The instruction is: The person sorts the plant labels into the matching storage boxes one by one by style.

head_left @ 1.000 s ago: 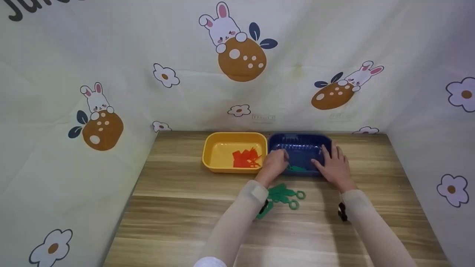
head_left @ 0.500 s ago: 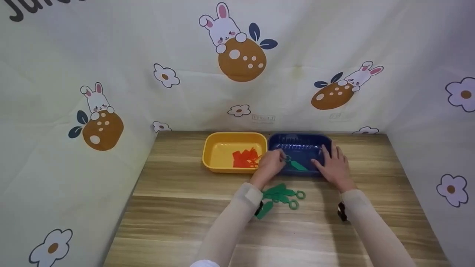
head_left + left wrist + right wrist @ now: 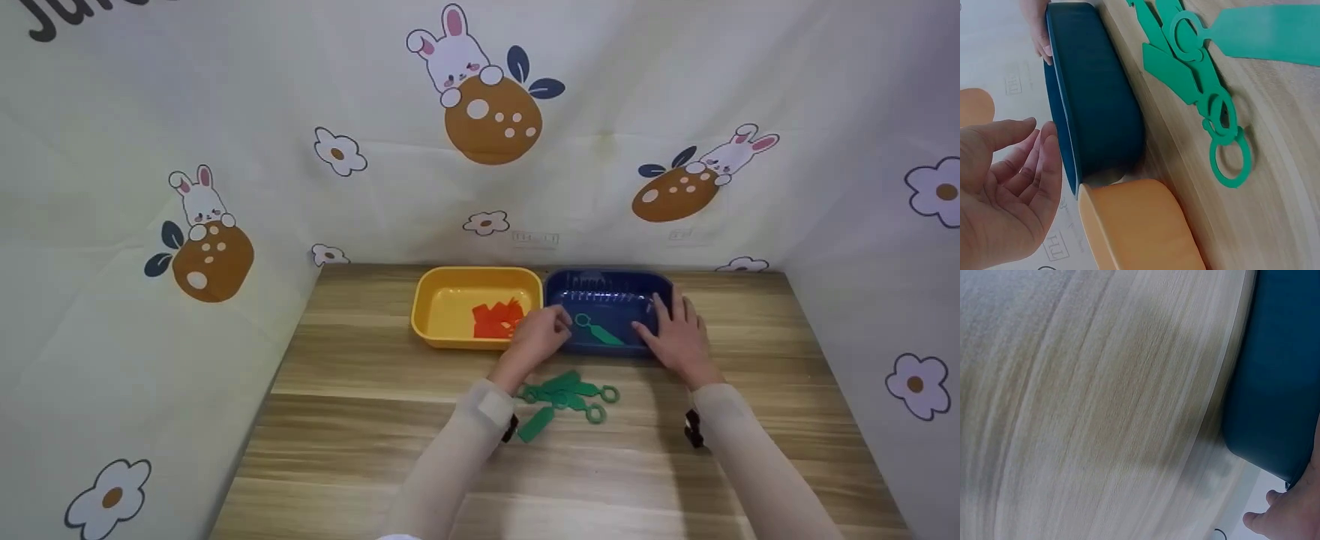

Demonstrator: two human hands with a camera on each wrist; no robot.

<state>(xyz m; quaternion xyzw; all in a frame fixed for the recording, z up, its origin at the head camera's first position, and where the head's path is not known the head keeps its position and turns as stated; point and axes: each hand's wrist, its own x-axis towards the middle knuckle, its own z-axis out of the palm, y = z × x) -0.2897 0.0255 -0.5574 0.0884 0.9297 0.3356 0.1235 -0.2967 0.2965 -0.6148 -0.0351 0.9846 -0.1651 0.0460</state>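
My left hand (image 3: pixel 538 334) hovers over the near-left rim of the dark blue bin (image 3: pixel 606 349). Its fingers are loosely bent, with a gap between thumb and fingertips and nothing held, as the left wrist view shows. Inside the bin lies one flat green tag with a ring end (image 3: pixel 602 333). My right hand (image 3: pixel 681 337) rests on the bin's right rim, fingers spread and fairly straight, thumb over the inside. On the table in front, several more green ring-ended tags (image 3: pixel 574 388) lie in an overlapping pile, partly near my left wrist.
A yellow bin (image 3: pixel 435 344) stands against the blue bin's left side, with several flat red pieces (image 3: pixel 491 321) at its right end. The wooden table (image 3: pixel 360 442) meets a printed cloth backdrop (image 3: pixel 390 195) behind the bins and along both sides.
My left hand has let go of the green tag, which now lies in the blue bin, and has drawn back left and slightly toward me. The right hand stays put.
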